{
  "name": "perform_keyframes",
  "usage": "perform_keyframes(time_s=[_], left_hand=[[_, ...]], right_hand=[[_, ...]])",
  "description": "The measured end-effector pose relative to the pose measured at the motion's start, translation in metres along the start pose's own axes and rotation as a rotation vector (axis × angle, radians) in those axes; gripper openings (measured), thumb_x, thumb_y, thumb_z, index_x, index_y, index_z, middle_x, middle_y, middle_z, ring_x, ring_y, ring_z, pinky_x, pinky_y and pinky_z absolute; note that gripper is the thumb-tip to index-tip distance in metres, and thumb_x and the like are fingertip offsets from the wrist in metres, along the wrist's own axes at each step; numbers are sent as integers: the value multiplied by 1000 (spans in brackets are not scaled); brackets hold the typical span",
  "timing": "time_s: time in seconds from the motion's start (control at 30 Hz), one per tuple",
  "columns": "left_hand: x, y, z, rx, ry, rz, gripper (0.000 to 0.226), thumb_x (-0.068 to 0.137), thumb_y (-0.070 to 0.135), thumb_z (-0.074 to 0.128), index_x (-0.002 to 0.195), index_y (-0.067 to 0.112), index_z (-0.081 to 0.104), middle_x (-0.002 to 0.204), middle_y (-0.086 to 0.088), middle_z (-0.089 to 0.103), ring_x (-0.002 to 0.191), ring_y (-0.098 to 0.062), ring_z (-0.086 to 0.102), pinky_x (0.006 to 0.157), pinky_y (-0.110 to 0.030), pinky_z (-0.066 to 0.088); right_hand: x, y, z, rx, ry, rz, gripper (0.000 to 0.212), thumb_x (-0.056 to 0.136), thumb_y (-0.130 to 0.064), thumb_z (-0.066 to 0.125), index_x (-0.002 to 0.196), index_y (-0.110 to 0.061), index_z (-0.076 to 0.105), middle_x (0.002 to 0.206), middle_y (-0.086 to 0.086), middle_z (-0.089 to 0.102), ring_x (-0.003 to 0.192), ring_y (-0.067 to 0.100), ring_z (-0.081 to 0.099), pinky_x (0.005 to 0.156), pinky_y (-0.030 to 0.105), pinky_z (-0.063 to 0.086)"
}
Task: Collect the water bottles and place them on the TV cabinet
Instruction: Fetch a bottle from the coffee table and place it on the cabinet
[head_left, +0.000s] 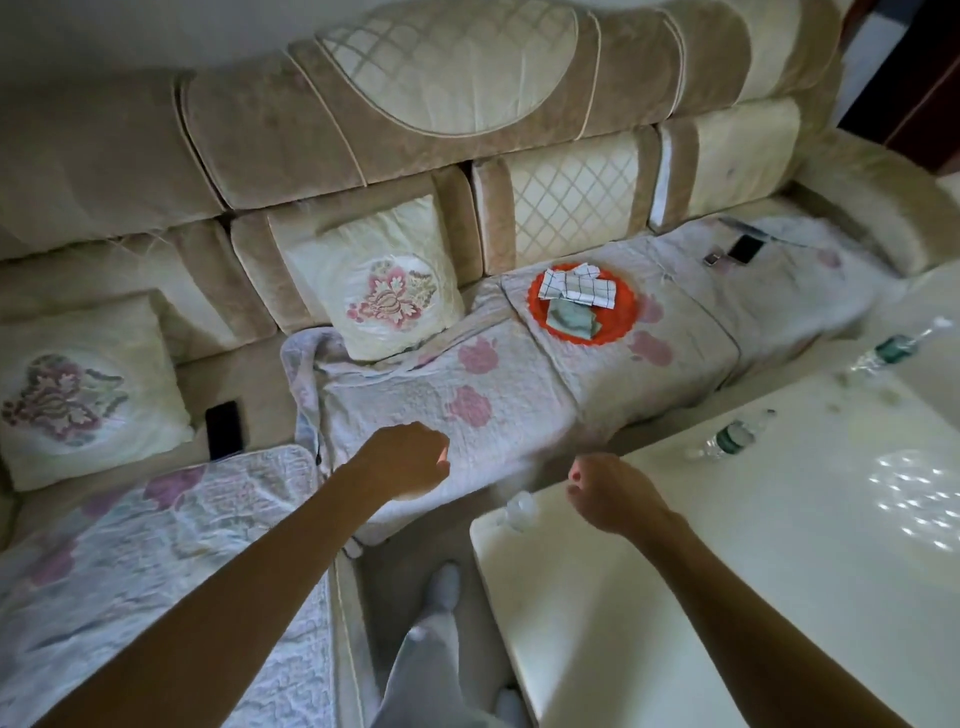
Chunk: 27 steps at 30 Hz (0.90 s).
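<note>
Both grips clenched and empty; 3 water bottles lie on or at the white table.

The left grip (408, 460) hangs over the quilt (498, 379) on the sofa (291, 130), fingers curled into a fist with nothing in it. The right grip (610, 493) hangs over the near corner of the table (727, 571), fingers curled against the thumb, grasping nothing. The near bottle (519, 508), clear and blurred, lies at that table corner just beside the right grip and apart from it. The middle bottle (732, 436), with a green label, lies on its side near the table's sofa-side edge. The far bottle (893, 347), also green-labelled, lies on its side at the table's far corner. An orange plate (618, 325) carrying folded cloths rests on the sofa seat. A black phone (224, 428) lies beside a floral cushion (78, 395).
</note>
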<state>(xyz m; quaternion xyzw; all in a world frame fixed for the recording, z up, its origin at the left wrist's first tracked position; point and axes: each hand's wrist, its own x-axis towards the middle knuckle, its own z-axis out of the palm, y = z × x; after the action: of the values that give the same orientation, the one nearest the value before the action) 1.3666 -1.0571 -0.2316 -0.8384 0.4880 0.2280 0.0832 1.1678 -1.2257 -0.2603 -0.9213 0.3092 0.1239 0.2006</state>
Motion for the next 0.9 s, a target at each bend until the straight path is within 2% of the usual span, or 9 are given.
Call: perform_keyframes(time_s=[0.1,0.17,0.3,0.43,0.53,0.63,0.73,0.9], left_hand=[[46,-14,14,-16,-71,60,34,99,37,40,119,18,59,121,-5,64,110,-25,60,92,-36,46],[75,-22,24,-20,-113,92,34,99,38,41,120,19,59,122,-5,63,110,-25,59,93,-36,46],[116,-33,40,-87,-212,136,34,98,37,41,118,19,61,120,-5,64,107,-26,60,91,-37,48],[145,-45,66,-155,-249,162,32,98,34,40,112,17,63,114,-4,67,101,-23,63,91,-37,51],[164,-48,86,-199,-319,164,31,99,30,40,111,13,64,113,-7,68,100,-23,63,90,-37,52],[182,-46,104,-277,-402,192,28,100,30,45,114,13,62,113,-7,67,101,-22,61,87,-30,49],[204,-46,115,-335,-400,200,26,99,29,48,117,14,61,116,-7,67,102,-21,61,87,-28,47],[224,-44,136,-367,-385,163,24,97,30,52,115,17,61,111,-4,67,94,-18,59,84,-30,50]], right_hand=[[23,5,22,66,-100,146,29,92,-27,54,115,-11,61,117,6,64,108,22,60,90,31,47],[36,8,44,132,-154,221,36,92,-30,56,123,-11,57,124,7,63,112,23,60,97,34,47],[59,10,87,274,-196,355,41,92,-28,60,128,-9,54,124,9,62,111,24,61,96,33,48],[73,13,135,435,-213,457,54,88,-21,67,135,-9,45,132,9,54,112,25,58,96,34,48],[86,20,171,489,-180,530,61,84,-18,70,137,-10,40,135,8,50,116,25,55,96,36,47],[99,26,204,552,-148,625,76,80,-22,76,143,-12,34,141,8,45,123,29,51,99,41,47],[118,33,233,643,-105,680,87,73,-24,82,144,-17,33,141,6,43,123,31,50,98,44,47],[140,36,267,710,-39,687,81,71,-20,83,140,-22,40,137,5,46,123,29,47,96,41,46]])
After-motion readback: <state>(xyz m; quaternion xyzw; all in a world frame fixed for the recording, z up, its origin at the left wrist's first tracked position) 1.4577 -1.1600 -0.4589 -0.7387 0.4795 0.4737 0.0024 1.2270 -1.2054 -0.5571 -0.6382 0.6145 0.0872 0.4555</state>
